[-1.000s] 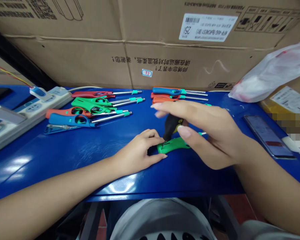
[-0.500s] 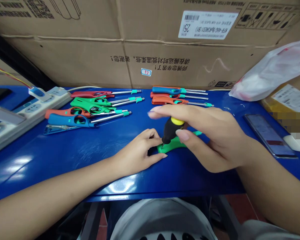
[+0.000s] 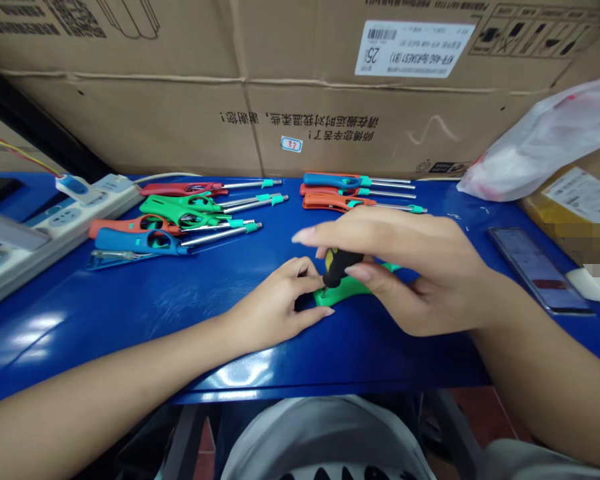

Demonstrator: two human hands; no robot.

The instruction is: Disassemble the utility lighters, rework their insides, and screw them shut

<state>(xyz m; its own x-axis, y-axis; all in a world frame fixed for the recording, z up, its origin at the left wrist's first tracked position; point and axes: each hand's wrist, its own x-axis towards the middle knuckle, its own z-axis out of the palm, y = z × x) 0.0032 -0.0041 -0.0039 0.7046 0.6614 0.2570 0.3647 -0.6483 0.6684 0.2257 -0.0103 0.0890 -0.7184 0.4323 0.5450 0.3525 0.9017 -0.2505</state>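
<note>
White power strip (image 3: 63, 217) lies far left, near a blue lighter (image 3: 130, 241); the left hand (image 3: 275, 300) pinches a green lighter (image 3: 350, 287) by its end on the table (image 3: 155, 300); the right hand (image 3: 423, 270) grips a screwdriver (image 3: 337, 268), tip at that end.

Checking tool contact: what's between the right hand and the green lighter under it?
Head view: a black screwdriver, held in the right hand, tip down at one end of the green lighter.

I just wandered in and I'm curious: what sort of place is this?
Probably a small workbench: two groups of what look like long-necked lighters lie on a blue table, and the right hand holds a screwdriver to a green lighter.
</note>
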